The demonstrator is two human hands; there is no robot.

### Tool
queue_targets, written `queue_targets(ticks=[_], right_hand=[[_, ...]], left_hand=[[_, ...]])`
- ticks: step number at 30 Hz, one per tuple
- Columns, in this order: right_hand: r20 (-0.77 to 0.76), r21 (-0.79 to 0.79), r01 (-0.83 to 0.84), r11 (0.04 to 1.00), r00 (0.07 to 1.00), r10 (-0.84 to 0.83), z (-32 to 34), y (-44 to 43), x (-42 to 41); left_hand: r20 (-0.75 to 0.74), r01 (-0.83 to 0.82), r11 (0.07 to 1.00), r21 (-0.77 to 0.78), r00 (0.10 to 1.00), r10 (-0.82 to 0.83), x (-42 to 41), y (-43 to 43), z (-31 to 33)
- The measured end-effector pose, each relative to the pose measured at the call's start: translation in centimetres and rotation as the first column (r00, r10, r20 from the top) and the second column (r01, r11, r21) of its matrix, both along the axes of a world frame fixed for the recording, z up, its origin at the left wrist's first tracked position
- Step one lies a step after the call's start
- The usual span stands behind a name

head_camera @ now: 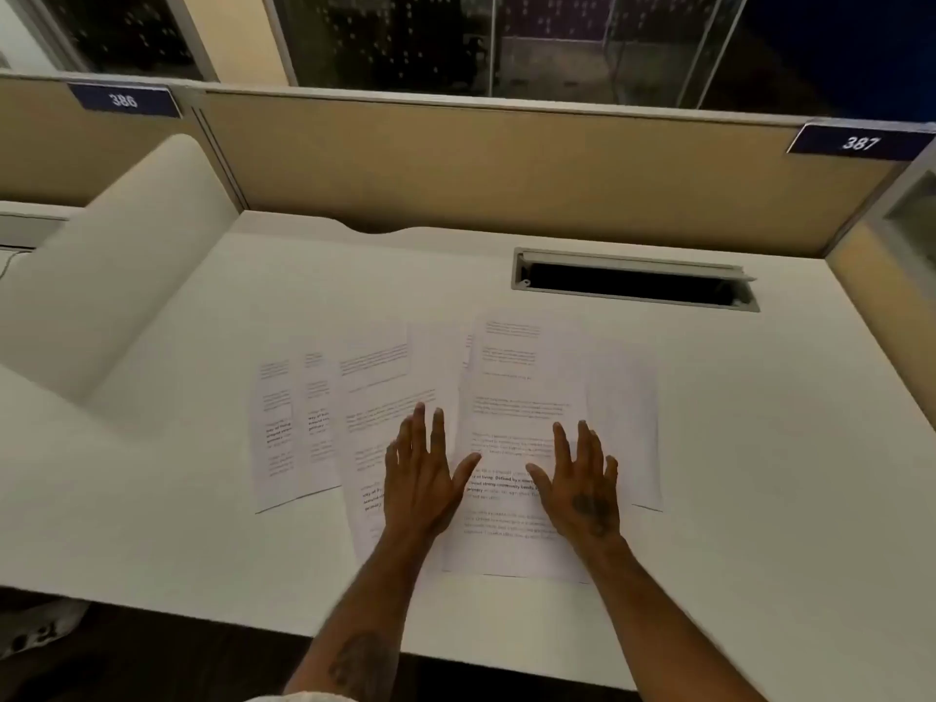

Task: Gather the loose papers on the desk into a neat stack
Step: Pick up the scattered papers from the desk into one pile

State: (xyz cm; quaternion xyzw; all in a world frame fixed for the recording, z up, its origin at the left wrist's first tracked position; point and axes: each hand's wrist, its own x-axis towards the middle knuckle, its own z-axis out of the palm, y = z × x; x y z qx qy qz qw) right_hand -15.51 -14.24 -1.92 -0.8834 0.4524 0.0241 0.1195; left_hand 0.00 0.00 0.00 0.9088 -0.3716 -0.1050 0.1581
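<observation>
Several printed white sheets lie fanned out and overlapping on the white desk (759, 448). The topmost sheet (516, 397) sits in the middle, slightly tilted. More sheets (288, 428) spread out to the left, and one blank-looking sheet (628, 418) pokes out to the right. My left hand (423, 473) lies flat, fingers spread, on the sheets just left of the top one. Flat on the top sheet's right part rests my right hand (587, 483), fingers apart. Neither hand grips anything.
An open cable slot (633, 281) is cut into the desk behind the papers. A tan partition (456, 159) closes the back and right side, with number plates 386 (124, 99) and 387 (861, 142). A white curved divider (116, 276) stands at the left.
</observation>
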Motion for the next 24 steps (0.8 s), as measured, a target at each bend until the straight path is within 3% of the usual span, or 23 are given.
queue_targets(ticks=[2, 6, 9, 15, 20, 24], right_hand=[[-0.006, 0.022, 0.041, 0.999, 0.999, -0.041, 0.1, 0.0, -0.4], [0.075, 0.116, 0.195, 0.974, 0.976, -0.205, -0.2, 0.5, -0.7], [0.139, 0.220, 0.312, 0.924, 0.928, -0.347, -0.1, 0.6, -0.8], [0.223, 0.326, 0.399, 0.857, 0.849, -0.480, 0.3, 0.2, -0.2], [0.262, 0.527, 0.473, 0.706, 0.700, -0.664, 0.8, -1.0, 0.5], [0.352, 0.622, 0.375, 0.688, 0.650, -0.673, 1.9, -2.1, 1.5]], left_hand=[[-0.044, -0.029, 0.999, 0.046, 0.999, 0.031, -0.5, -0.1, -0.4], [0.083, -0.017, 0.988, 0.150, 0.997, 0.005, -1.2, -0.3, -1.1], [0.052, -0.020, 0.983, 0.184, 0.999, 0.011, -1.3, -0.7, -1.4], [-0.159, -0.114, 0.984, 0.137, 0.978, 0.136, -1.8, -1.7, -1.4], [-0.452, -0.252, 0.967, -0.041, 0.868, 0.207, -1.5, -1.9, -0.8], [-0.580, -0.341, 0.920, -0.193, 0.796, 0.173, 0.0, -0.7, 0.3]])
